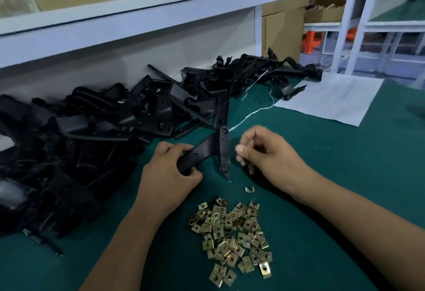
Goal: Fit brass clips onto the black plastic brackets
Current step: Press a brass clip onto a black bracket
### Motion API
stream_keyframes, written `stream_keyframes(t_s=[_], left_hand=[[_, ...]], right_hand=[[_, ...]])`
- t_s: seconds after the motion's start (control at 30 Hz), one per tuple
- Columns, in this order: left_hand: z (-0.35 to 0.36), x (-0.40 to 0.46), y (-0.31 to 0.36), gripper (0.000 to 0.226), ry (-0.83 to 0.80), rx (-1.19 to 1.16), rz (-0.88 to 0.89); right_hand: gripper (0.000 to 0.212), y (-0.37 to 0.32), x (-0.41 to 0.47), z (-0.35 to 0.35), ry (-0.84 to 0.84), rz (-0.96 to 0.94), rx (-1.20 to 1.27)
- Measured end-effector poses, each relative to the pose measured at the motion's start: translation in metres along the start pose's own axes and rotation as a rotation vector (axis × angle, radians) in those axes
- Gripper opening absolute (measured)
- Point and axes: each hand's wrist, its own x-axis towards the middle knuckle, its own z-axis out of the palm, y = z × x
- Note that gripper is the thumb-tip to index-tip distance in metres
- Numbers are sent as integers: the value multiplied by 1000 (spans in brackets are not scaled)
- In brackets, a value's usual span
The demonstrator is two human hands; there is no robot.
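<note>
Nearest you, brass clips (232, 237) lie in a loose heap on the green mat (333, 175), dozens of them, so plenty of stock is left to fit. One stray clip (249, 189) sits apart from the heap, just below your right hand. Your left hand (167, 175) grips the black bracket (207, 152) by its lower arm, fingers and thumb curled round it, holding it tilted just off the mat with the crossbar end pointing toward your right hand. Your right hand (266, 152) hovers just beside that crossbar, fingers curled together as if pinching something small; whether a clip is in them I cannot tell, since the fingertips are blurred and no brass shows. No clip is visible on the held bracket either, so I judge this one not yet fitted, and the step in hand is lining a clip up with its end. Farther back, a big pile of brackets (103, 129) runs from your left along the wall to the far right. No brass shows on any of them from here, so I cannot tell finished from unfinished, though most of the job looks ahead of you. White string (253, 111) trails from the pile across the mat, and a white sheet (331, 100) lies at far right, with cardboard boxes (282, 33) and white shelving (358, 24) beyond.
</note>
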Motion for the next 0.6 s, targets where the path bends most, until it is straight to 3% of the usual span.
stream_keyframes(t_s=[0.13, 0.3, 0.6], left_hand=[[-2, -2, 5, 45, -49, -88, 72], [-4, -5, 8, 63, -85, -186, 83], [-3, -5, 5, 62, -32, -173, 163]], right_hand=[[5, 2, 5, -5, 147, 118, 305], [7, 1, 2, -2, 68, 137, 434], [9, -3, 3, -3, -13, 162, 636]])
